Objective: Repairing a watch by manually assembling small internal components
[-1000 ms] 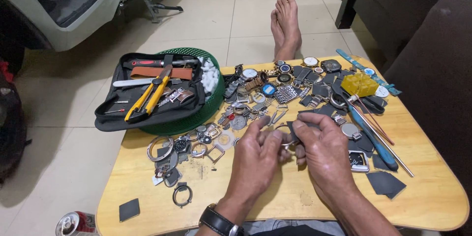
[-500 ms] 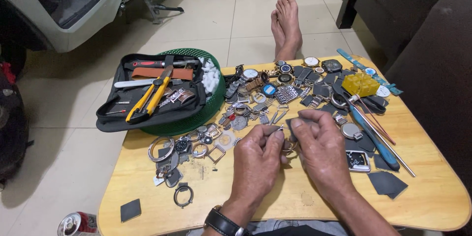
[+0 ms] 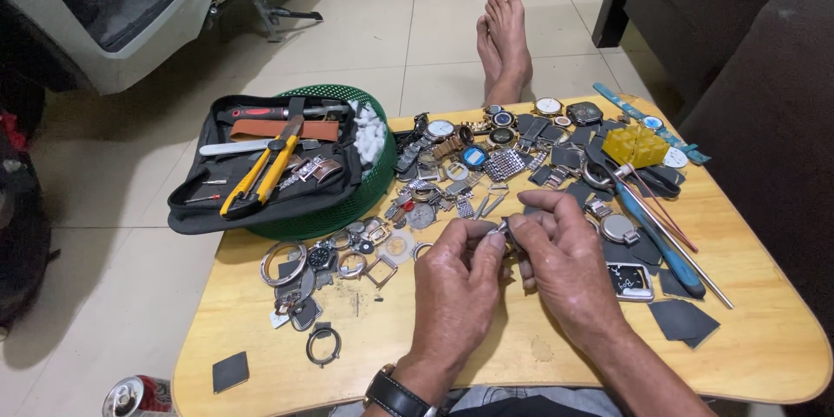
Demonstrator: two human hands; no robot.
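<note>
Pinching a small metal part (image 3: 503, 228), both hands (image 3: 512, 269) hover over bare tabletop (image 3: 486, 356).

Hands: I count two, left (image 3: 456, 291) and right (image 3: 565, 265)
Bare feet: two (image 3: 504, 39)
Green basket: one (image 3: 347, 200)
Black tool pouch: one (image 3: 195, 204)
Yellow-handled pliers: one (image 3: 261, 169)
Drink can: one (image 3: 137, 397)
Yellow block: one (image 3: 637, 145)
Tabletop: one (image 3: 764, 330)
Loose watch parts: too many for me to count

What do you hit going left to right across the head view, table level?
Drink can → black tool pouch on green basket → left hand → right hand, both pinching a small metal part → yellow block → dark square pads.
</note>
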